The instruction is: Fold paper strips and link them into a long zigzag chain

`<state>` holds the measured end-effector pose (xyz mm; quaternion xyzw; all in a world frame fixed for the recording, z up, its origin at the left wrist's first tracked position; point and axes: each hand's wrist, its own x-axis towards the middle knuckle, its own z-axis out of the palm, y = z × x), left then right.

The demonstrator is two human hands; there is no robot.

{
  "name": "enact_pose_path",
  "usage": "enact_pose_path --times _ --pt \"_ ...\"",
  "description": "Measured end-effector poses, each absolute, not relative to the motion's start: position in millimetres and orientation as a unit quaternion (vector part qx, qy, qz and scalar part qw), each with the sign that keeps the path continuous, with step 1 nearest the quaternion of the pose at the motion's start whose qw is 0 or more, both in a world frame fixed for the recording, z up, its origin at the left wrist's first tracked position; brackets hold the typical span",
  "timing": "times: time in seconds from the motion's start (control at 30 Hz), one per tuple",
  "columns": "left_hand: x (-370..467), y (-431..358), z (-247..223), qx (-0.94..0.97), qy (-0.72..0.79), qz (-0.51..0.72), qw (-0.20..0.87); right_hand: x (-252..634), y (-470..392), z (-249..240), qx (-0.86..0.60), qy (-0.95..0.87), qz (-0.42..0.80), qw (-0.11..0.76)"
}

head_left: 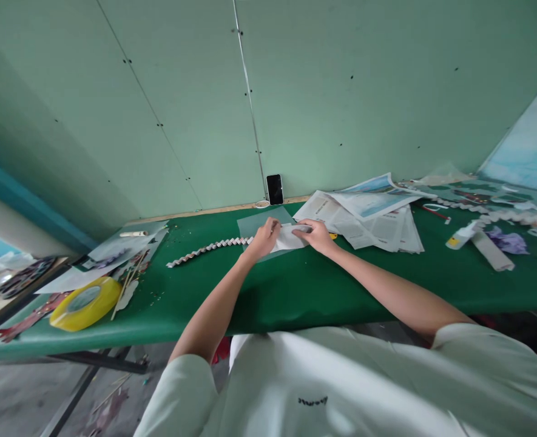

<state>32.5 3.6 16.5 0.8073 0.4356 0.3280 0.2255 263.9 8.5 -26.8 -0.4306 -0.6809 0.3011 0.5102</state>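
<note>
Between my two hands is a small sheet of white paper (287, 238), partly hidden by the fingers. My left hand (263, 237) is closed on its left edge, and my right hand (317, 235) grips the right end, where the paper looks folded or doubled over. Under them lies a translucent sheet (245, 226) on the green table. A zigzag-folded paper strip (209, 248) stretches leftward from beside my left hand. Something small and yellow (332, 236) shows just past my right hand.
A phone (275, 189) leans against the wall. Printed pages (381, 227) are piled to the right, near a glue bottle (462, 235), a white roll (492, 250) and purple crumpled paper (507, 240). At left lie a yellow tape roll (107, 295), thin sticks (125, 285) and paper scraps.
</note>
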Motion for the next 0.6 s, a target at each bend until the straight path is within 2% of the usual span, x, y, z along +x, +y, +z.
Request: enact_pose_path --times 0.13,0.27,0.43,0.6 --pt "36.3 15.3 4.6 0.732 0.466 0.369 0.334 266.6 9.3 -23.7 -0.444 -0.634 0.309 0.553" --pt "36.0 19.7 -1.7 0.716 0.438 0.378 0.391 266.4 9.3 -22.8 -0.434 -0.594 0.345 0.582" --pt "30.6 20.1 2.5 0.728 0.393 0.394 0.402 261.1 13.8 -27.4 -0.385 -0.520 0.453 0.613" --pt "20.2 29.8 7.6 0.698 0.378 0.465 0.393 260.4 10.9 -26.9 -0.345 -0.526 0.540 0.559"
